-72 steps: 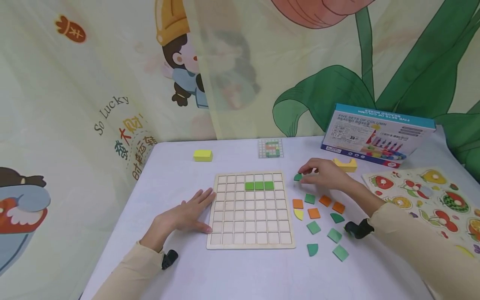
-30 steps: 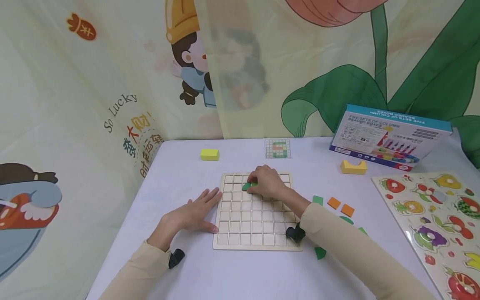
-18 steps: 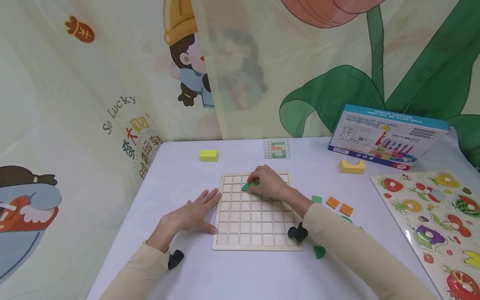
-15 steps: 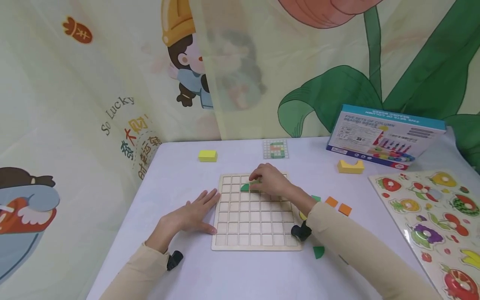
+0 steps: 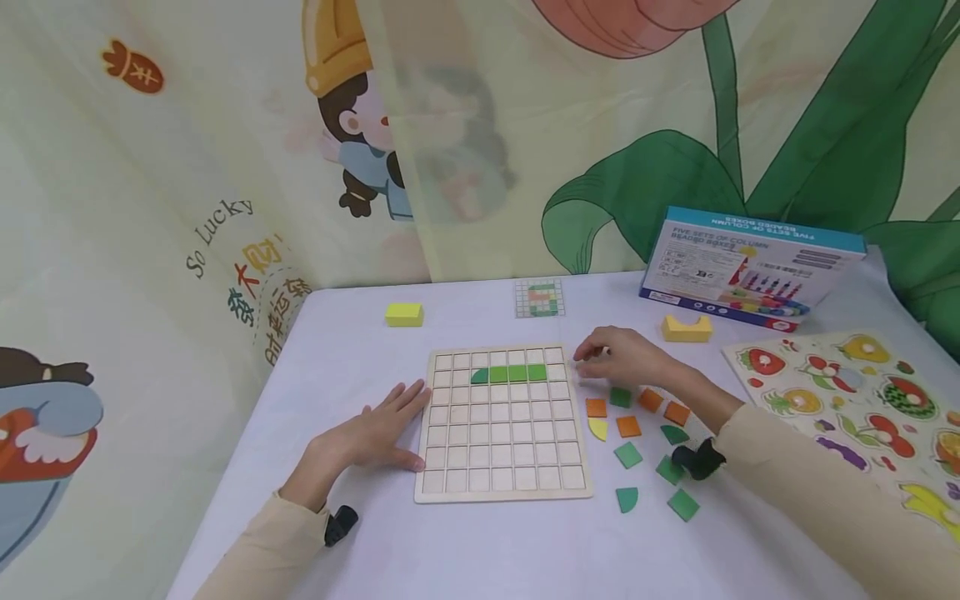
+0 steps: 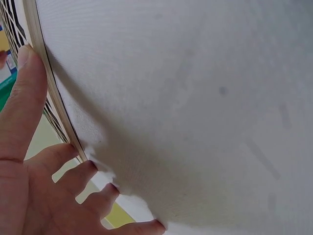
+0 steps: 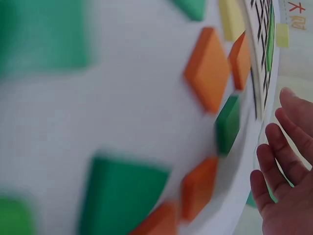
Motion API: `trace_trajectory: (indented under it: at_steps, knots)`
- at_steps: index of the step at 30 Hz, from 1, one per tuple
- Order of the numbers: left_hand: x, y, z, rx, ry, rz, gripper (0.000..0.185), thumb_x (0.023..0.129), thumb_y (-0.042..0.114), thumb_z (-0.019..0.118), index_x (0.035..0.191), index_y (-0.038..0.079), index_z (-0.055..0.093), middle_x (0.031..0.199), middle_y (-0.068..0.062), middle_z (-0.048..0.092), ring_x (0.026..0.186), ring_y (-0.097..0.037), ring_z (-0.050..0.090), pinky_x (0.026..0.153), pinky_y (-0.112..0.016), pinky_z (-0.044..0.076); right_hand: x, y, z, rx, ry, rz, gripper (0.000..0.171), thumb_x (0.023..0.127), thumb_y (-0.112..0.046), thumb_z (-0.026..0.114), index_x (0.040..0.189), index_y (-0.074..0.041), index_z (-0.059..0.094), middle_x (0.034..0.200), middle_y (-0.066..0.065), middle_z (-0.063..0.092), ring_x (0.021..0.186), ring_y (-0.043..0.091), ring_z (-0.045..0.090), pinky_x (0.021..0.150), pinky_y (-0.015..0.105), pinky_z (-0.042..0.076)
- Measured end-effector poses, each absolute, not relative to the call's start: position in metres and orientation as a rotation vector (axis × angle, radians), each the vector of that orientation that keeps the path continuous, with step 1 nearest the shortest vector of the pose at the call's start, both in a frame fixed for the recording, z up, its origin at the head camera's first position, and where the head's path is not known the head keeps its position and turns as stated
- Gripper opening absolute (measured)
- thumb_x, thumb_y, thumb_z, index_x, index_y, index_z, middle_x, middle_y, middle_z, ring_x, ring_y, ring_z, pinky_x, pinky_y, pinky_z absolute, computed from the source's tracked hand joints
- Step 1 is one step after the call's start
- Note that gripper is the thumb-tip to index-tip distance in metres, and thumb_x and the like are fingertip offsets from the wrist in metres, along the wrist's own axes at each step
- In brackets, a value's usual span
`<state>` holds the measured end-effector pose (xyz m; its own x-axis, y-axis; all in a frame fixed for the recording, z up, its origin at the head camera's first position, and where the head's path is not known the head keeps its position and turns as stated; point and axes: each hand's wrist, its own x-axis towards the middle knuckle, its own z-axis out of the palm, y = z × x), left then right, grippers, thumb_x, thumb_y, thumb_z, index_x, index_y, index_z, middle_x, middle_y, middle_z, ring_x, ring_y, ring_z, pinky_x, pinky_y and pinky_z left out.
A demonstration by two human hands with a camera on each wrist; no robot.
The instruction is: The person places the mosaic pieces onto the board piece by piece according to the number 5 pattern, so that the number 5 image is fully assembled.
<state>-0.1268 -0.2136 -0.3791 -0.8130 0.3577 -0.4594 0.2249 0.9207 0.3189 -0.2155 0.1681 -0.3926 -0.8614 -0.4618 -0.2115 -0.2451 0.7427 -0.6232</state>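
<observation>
A wooden grid board [image 5: 502, 433] lies on the white table. In one of its upper rows sit three light green square tiles [image 5: 517, 373], with a dark green quarter-round tile [image 5: 480, 377] at their left end. My left hand [image 5: 375, 429] rests at the board's left side, fingers spread, thumb and fingertips touching the wooden edge [image 6: 54, 83]. Just off the board's upper right side hovers my right hand [image 5: 626, 354], fingers loosely bent around nothing. The right wrist view shows its fingers [image 7: 281, 142] apart from the tiles, including a green tile [image 7: 228, 125] and an orange tile [image 7: 208, 71].
Loose orange squares [image 5: 628, 427], green squares [image 5: 627, 455], green quarter-rounds [image 5: 627, 500] and a yellow piece [image 5: 597, 429] lie right of the board. Behind are a pattern card [image 5: 539, 298], yellow block [image 5: 404, 315], arched block [image 5: 686, 328] and box [image 5: 750, 262]; a fruit puzzle [image 5: 847, 375] lies right.
My right hand carried the dark green quarter-round tile leftward onto the board beside the green squares. It let go and moved back right, past the board's edge. The left hand stayed put.
</observation>
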Motion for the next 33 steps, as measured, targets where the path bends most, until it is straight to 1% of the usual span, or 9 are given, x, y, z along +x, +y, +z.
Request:
trace_trajectory:
  at_steps: [4, 10, 16, 19, 22, 25, 31, 33]
  knots:
    - [-0.127, -0.213, -0.378, 0.407, 2.552, 0.328, 0.101, 0.079, 0.039, 0.077, 0.156, 0.012, 0.017, 0.165, -0.007, 0.006, 0.152, -0.035, 0.003, 0.111, -0.071, 0.016, -0.206, 0.2, -0.396, -0.524, 2.539, -0.828, 0.029, 0.089, -0.027, 0.07, 0.114, -0.014, 0.068, 0.115, 0.006, 0.065, 0.098, 0.02, 0.056, 0.085, 0.035, 0.054]
    - [-0.126, -0.212, -0.377, 0.395, 2.555, 0.327, 0.103, 0.078, 0.038, 0.078, 0.156, 0.012, 0.016, 0.165, -0.007, 0.005, 0.152, -0.035, 0.003, 0.112, -0.07, 0.016, -0.193, 0.24, -0.399, -0.546, 2.526, -0.779, 0.024, 0.086, -0.025, 0.073, 0.109, -0.019, 0.071, 0.111, 0.002, 0.066, 0.101, 0.019, 0.057, 0.091, 0.041, 0.053]
    - [-0.126, -0.212, -0.377, 0.408, 2.551, 0.328, 0.103, 0.079, 0.039, 0.078, 0.156, 0.012, 0.016, 0.165, -0.008, 0.005, 0.151, -0.036, 0.003, 0.112, -0.07, 0.016, -0.186, 0.256, -0.405, -0.617, 2.52, -0.792, 0.023, 0.083, -0.024, 0.075, 0.106, -0.022, 0.072, 0.114, 0.003, 0.063, 0.111, 0.025, 0.054, 0.098, 0.054, 0.047]
    - [-0.127, -0.213, -0.377, 0.416, 2.55, 0.335, 0.103, 0.079, 0.039, 0.078, 0.156, 0.011, 0.016, 0.165, -0.008, 0.005, 0.151, -0.036, 0.003, 0.112, -0.07, 0.016, -0.184, 0.257, -0.407, -0.632, 2.529, -0.789, 0.024, 0.082, -0.023, 0.077, 0.105, -0.023, 0.072, 0.116, 0.003, 0.062, 0.114, 0.027, 0.052, 0.1, 0.057, 0.044]
    - [-0.127, -0.214, -0.377, 0.423, 2.552, 0.34, 0.102, 0.079, 0.038, 0.078, 0.156, 0.011, 0.016, 0.165, -0.009, 0.006, 0.151, -0.037, 0.003, 0.111, -0.071, 0.016, -0.183, 0.254, -0.406, -0.644, 2.544, -0.784, 0.023, 0.082, -0.021, 0.076, 0.104, -0.022, 0.072, 0.115, 0.004, 0.062, 0.113, 0.028, 0.052, 0.1, 0.057, 0.044]
    - [-0.127, -0.215, -0.378, 0.426, 2.556, 0.342, 0.103, 0.078, 0.038, 0.078, 0.156, 0.011, 0.017, 0.165, -0.008, 0.006, 0.151, -0.036, 0.003, 0.111, -0.071, 0.016, -0.183, 0.251, -0.406, -0.646, 2.573, -0.77, 0.021, 0.083, -0.019, 0.076, 0.103, -0.021, 0.072, 0.112, 0.003, 0.063, 0.111, 0.027, 0.053, 0.098, 0.055, 0.046]
    - [-0.127, -0.216, -0.379, 0.429, 2.557, 0.352, 0.103, 0.078, 0.038, 0.078, 0.156, 0.011, 0.017, 0.165, -0.008, 0.006, 0.151, -0.036, 0.003, 0.111, -0.07, 0.016, -0.182, 0.247, -0.41, -0.602, 2.634, -0.738, 0.02, 0.083, -0.024, 0.076, 0.103, -0.019, 0.073, 0.107, 0.001, 0.064, 0.104, 0.022, 0.054, 0.093, 0.046, 0.05]
    - [-0.128, -0.215, -0.379, 0.427, 2.555, 0.355, 0.103, 0.078, 0.039, 0.078, 0.156, 0.011, 0.017, 0.165, -0.008, 0.006, 0.151, -0.036, 0.003, 0.112, -0.07, 0.015, -0.182, 0.246, -0.411, -0.586, 2.643, -0.726, 0.021, 0.083, -0.025, 0.076, 0.103, -0.019, 0.073, 0.106, 0.001, 0.064, 0.102, 0.021, 0.054, 0.092, 0.045, 0.051]
